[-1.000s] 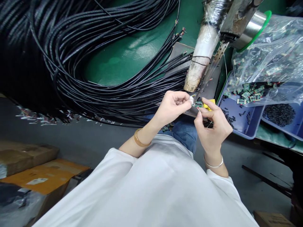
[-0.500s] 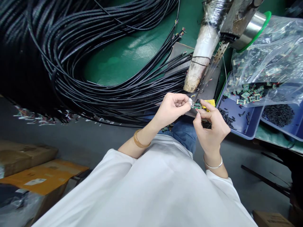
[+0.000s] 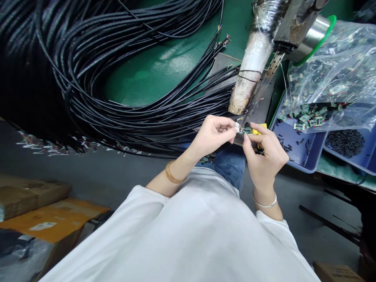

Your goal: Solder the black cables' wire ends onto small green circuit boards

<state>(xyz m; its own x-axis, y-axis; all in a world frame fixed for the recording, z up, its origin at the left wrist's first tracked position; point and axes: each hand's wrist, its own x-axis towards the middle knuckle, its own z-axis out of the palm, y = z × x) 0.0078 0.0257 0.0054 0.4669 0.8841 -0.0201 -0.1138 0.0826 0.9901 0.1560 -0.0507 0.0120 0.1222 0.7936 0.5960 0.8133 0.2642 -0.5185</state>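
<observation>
The circuit board seems light, fragile, best held by edges; left hand pinches wire ends, right hand a thin wire

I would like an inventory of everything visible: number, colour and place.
Cables: many, black, mostly left
Table: one, green, under cables
Plate: one, grey, under tube
Circuit board: one, green, between hands
Unclear item: one, yellow, beside board
Tube: one, whitish, above hands
Tool: one, greyish, beside tube
Spool: one, silver and green, behind tool
Bag of boards: one, clear, right
Trays: two, blue, right
Small pieces: many, black, in trays
Boxes: several, brown, lower corners
Bangles: two, tan, silver, wrists
Jeans: one, blue, centre
Top: one, white, bottom
Left hand, right hand: two, at board
</observation>
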